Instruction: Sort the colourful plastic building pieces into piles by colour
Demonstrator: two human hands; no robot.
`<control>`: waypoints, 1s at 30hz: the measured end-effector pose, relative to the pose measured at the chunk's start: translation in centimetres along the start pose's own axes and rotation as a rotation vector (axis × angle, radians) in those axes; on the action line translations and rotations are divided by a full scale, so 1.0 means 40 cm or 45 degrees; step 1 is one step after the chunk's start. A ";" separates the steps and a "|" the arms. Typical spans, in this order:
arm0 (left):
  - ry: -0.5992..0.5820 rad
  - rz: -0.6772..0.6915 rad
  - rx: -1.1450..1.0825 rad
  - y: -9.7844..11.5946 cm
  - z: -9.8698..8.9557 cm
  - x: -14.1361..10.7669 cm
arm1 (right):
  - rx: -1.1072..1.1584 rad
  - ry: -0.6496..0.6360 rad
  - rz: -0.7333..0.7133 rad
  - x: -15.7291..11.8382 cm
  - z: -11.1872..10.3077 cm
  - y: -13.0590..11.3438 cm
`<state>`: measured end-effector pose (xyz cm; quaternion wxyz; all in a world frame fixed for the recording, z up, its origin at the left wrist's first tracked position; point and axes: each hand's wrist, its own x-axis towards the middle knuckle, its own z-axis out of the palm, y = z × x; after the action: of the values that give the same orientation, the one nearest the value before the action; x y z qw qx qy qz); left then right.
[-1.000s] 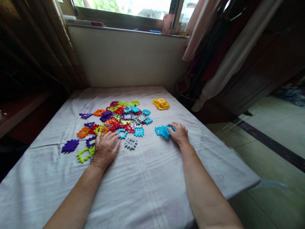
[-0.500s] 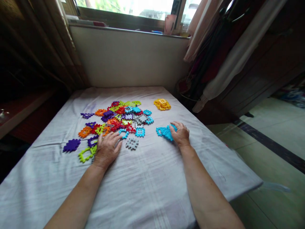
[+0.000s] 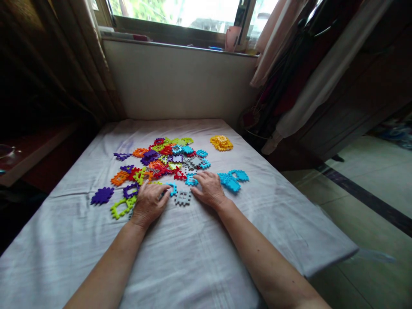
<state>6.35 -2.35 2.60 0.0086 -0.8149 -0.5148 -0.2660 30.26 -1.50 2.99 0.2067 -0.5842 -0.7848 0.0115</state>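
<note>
My left hand is at the near edge of a heap of toothed plastic building tiles. Its thumb and index finger close on a light-blue frame tile, partly hidden by the fingers. My right hand reaches in from the right, its thumb and fingers apart at the edge of a light-blue window tile. Between the hands a grey window tile lies flat. Just right of my right hand is a small pile of light-blue tiles.
A yellow tile pile sits at the back right. Purple, lime-green, orange and red tiles are spread on the white tablecloth. A wall with a windowsill stands behind the table.
My right hand has left the light-blue pile and moved left to the heap; the pile is now spread wider. My left hand has drawn the light-blue frame tile slightly nearer.
</note>
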 end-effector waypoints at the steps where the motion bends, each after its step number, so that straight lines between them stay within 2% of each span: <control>1: -0.002 0.000 0.000 0.000 -0.001 0.000 | 0.001 -0.019 0.004 0.000 0.003 -0.004; 4: -0.003 -0.026 0.025 -0.001 0.002 0.000 | 0.019 -0.018 0.012 -0.004 0.005 -0.001; 8: -0.059 -0.092 0.084 -0.007 0.018 -0.003 | 0.045 0.124 0.062 -0.017 -0.020 0.048; 11: -0.112 -0.090 0.089 -0.010 0.027 -0.006 | -0.020 0.252 0.296 -0.034 -0.056 0.119; 13: -0.110 -0.084 0.080 -0.010 0.028 -0.008 | -0.081 0.278 0.495 -0.049 -0.080 0.172; 16: -0.088 -0.070 0.063 -0.011 0.025 -0.008 | -0.138 0.250 0.717 -0.068 -0.104 0.236; 20: -0.037 -0.034 0.022 -0.013 0.020 -0.008 | -0.159 0.167 0.840 -0.082 -0.117 0.267; 23: 0.000 0.010 -0.021 -0.015 0.018 -0.007 | -0.167 0.199 0.829 -0.077 -0.119 0.252; 25: 0.019 0.045 -0.034 -0.015 0.017 -0.006 | -0.135 0.274 0.741 -0.068 -0.114 0.222; 27: 0.032 0.083 -0.037 -0.012 0.014 -0.007 | -0.047 0.322 0.570 -0.055 -0.101 0.175; 30: 0.061 0.146 -0.021 -0.006 0.011 -0.007 | 0.149 0.298 0.262 -0.038 -0.068 0.084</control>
<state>6.24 -2.35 2.05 0.0294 -0.8366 -0.4646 -0.2888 34.59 -2.45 4.13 0.3282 -0.6457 -0.6894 0.0101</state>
